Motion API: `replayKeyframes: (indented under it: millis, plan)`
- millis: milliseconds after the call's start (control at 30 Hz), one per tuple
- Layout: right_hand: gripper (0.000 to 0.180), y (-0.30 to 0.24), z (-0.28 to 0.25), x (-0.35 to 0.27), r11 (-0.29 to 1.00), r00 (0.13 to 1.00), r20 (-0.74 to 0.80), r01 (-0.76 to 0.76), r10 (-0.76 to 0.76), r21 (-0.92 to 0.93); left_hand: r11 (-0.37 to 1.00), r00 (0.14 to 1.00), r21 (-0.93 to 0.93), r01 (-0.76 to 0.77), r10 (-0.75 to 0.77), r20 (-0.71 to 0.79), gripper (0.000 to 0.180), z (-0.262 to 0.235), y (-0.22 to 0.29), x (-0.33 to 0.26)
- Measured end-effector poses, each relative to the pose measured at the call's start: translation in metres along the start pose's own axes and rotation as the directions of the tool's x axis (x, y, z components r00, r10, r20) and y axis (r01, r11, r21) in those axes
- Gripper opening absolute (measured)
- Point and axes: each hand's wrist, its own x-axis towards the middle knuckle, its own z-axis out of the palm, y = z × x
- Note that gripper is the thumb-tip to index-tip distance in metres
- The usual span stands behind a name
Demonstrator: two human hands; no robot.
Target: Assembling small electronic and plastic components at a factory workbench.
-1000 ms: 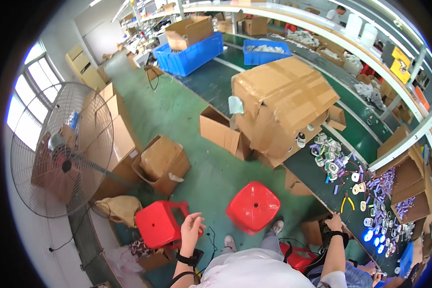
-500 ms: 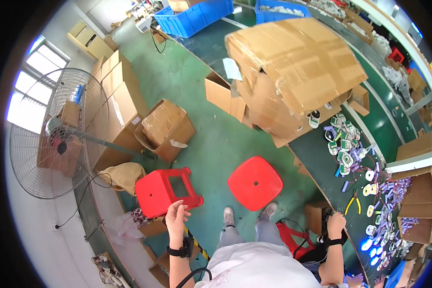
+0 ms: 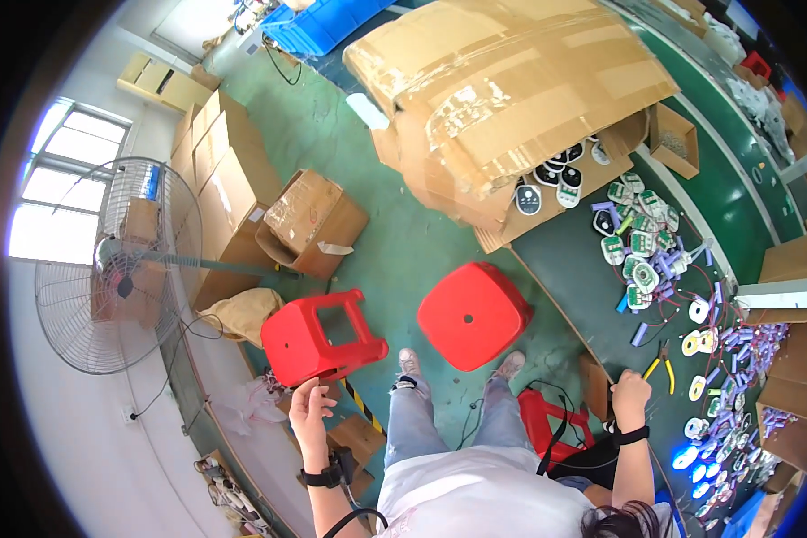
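Note:
My left hand (image 3: 310, 414) hangs in the air near the tipped red stool (image 3: 300, 341), its fingers loosely bent and apart, holding nothing. On the right, my right hand (image 3: 630, 399) is closed at the edge of the dark worktable (image 3: 565, 278); its fingertips are hidden. Just beyond it lie pliers with yellow handles (image 3: 661, 369), not touched by the hand. Farther up the table is a pile of green circuit boards (image 3: 641, 242) in white housings, with purple cylindrical cells (image 3: 668, 263) among them.
A large taped carton (image 3: 529, 90) lies over the table's far part, black-and-white housings (image 3: 556, 179) showing under its flap. Another red stool (image 3: 473, 316) stands in front of my feet. At left are a wire-cage fan (image 3: 121, 278) and cartons (image 3: 314, 224). Lit blue lamps (image 3: 690, 462) lie at lower right.
My view has shifted, bringing the large carton closer and showing more housings under its flap. My left hand stays raised and empty; my right hand stays closed at the table edge.

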Motion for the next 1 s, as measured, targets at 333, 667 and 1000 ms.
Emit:
replayKeyframes:
  millis: [333, 667, 1000]
  plan:
    - [0.043, 0.01, 0.011, 0.007, 0.99, 0.989, 0.144, 0.023, -0.043, 0.137, 0.988, 0.987, -0.044, -0.148, 0.15, 0.049, 0.021, 0.026, 0.054, -0.015]
    - [0.04, 0.015, 0.015, -0.006, 0.873, 0.991, -0.017, -0.11, 0.135, 0.475, 0.92, 0.864, -0.002, -0.393, 0.37, 0.341, 0.022, 0.109, 0.131, -0.005]
    - [0.039, -0.012, 0.036, -0.011, 0.689, 0.917, 0.018, -0.312, 0.399, 0.654, 0.756, 0.316, -0.028, -0.654, 0.307, 0.898, 0.024, 0.241, 0.2, -0.008]
